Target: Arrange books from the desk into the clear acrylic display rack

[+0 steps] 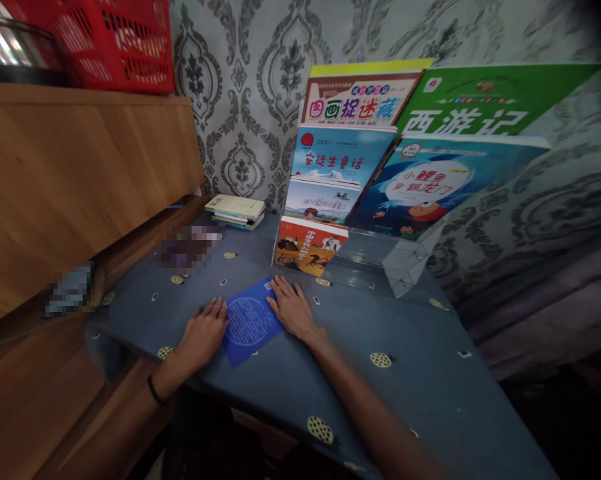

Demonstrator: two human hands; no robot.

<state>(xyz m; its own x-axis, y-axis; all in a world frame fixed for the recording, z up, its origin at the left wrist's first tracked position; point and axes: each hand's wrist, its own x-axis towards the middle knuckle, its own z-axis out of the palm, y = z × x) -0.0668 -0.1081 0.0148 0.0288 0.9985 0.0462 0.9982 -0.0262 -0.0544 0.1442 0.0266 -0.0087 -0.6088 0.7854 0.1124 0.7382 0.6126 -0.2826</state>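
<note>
A thin blue booklet or sheet [251, 320] lies flat on the cloth-covered table, with a ring of pale print and a small square code near its top corner. My left hand [206, 331] rests on its left edge, fingers together and laid down flat. Across from it, my right hand [291, 308] lies over the right edge with fingers spread. Neither hand is wrapped round anything. Just beyond the right hand, an orange book [310, 245] stands at the lowest tier of a clear display rack [405, 263].
Higher on the rack are several picture books, including a blue one [347, 155] and a green one [490, 100]. A book stack [236, 210] sits by the patterned wall [290, 53]. At left stand a wooden cabinet [85, 180] and a red basket [145, 47]. Two patches are pixelated.
</note>
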